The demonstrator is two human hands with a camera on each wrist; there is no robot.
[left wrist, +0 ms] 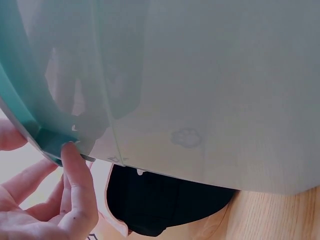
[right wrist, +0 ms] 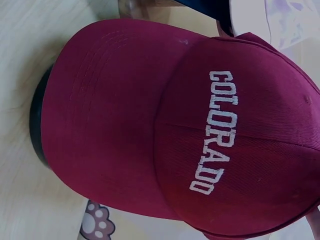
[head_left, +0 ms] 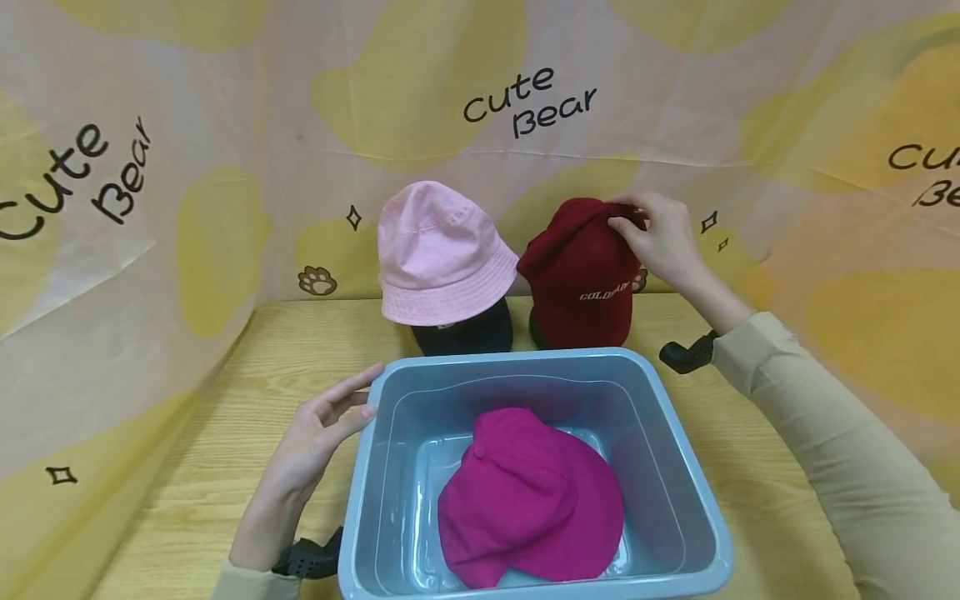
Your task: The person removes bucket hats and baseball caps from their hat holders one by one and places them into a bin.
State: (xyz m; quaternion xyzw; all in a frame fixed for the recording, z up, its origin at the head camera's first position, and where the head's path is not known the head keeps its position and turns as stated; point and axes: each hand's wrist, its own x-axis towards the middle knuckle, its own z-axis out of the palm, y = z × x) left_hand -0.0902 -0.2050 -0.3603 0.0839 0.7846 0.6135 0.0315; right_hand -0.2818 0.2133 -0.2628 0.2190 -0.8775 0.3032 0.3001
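My right hand (head_left: 660,229) pinches the top of a dark red baseball cap (head_left: 588,267) between thumb and fingers. White COLORADO lettering runs across its front in the right wrist view, where a dark curved edge (right wrist: 37,120) shows under the brim. My left hand (head_left: 318,433) has its extended fingers at the rear left corner of a light blue plastic tub (head_left: 686,492), fingertips on the rim. Inside the tub lies a magenta baseball cap (head_left: 532,500), brim toward the right. Part of the right hand is hidden behind the red cap.
Left of the red cap, a pink bucket hat (head_left: 442,258) sits over a black cap (head_left: 468,329) behind the tub. A printed cloth (head_left: 420,100) rises at the back and both sides of the wooden table (head_left: 225,425).
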